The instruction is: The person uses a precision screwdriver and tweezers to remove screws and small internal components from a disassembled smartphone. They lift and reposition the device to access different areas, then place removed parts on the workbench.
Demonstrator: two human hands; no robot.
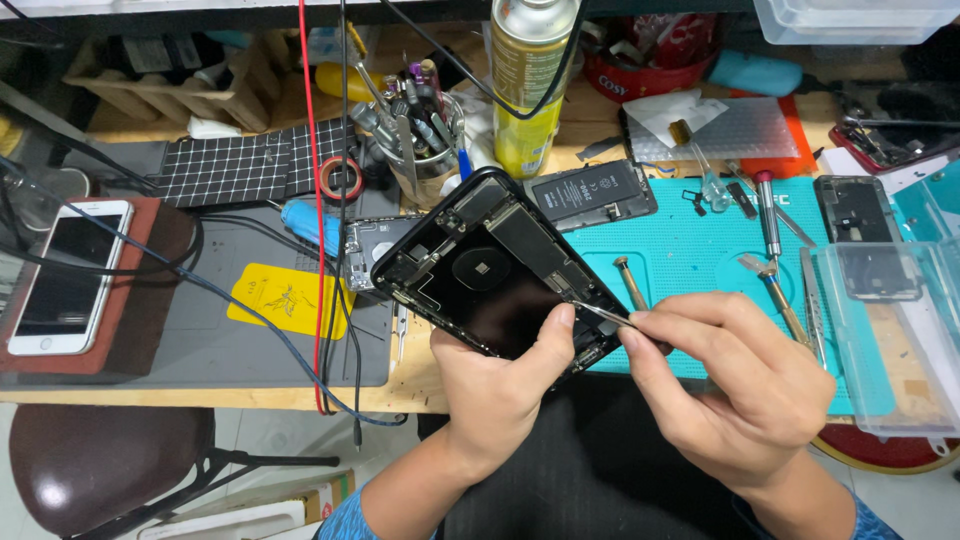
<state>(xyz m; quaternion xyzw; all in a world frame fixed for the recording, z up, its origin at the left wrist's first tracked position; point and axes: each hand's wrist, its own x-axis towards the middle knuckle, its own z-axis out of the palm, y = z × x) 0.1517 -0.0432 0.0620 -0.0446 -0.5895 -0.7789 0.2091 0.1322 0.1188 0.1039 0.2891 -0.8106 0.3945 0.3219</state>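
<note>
Nearest, left hand (500, 385) clamped on the lower edge of an opened black phone (490, 265), thumb on its inner frame; right hand (735, 385) at 3 o'clock, fingers pinched on thin tweezers (600, 313) aimed toward 10 o'clock into the bottom corner. Phone's long axis tilted 10-to-4, raised over the tabletop (420, 385) edge. Farther, at 1 o'clock, loose battery (590, 195) on teal mat (690, 260), spray can (528, 85) behind.
</note>
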